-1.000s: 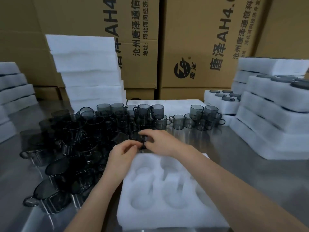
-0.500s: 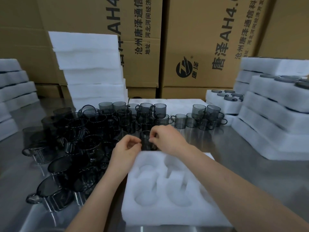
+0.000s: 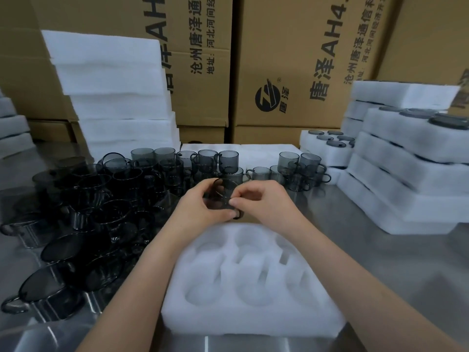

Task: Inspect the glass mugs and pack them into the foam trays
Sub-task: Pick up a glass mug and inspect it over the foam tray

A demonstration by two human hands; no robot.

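Both hands hold one smoky grey glass mug [image 3: 220, 196] above the far edge of a white foam tray [image 3: 251, 318]. My left hand [image 3: 196, 208] curls round its left side. From the right, my right hand [image 3: 261, 200] pinches the mug. The mug is tilted, its rim showing as a dark arc. All of the tray's round pockets are bare. Many more grey mugs [image 3: 101, 204] crowd the steel table [image 3: 380, 255] to the left and behind.
Stacks of plain foam sheets [image 3: 114, 97] stand at the back left. Filled foam trays [image 3: 406, 174] are stacked on the right, one [image 3: 327, 148] showing mug rims. Cardboard boxes [image 3: 291, 72] wall off the back. More foam [image 3: 12, 128] lies at the far left.
Both hands have lifted the mug off the table and tilted it between them; the view has shifted slightly.
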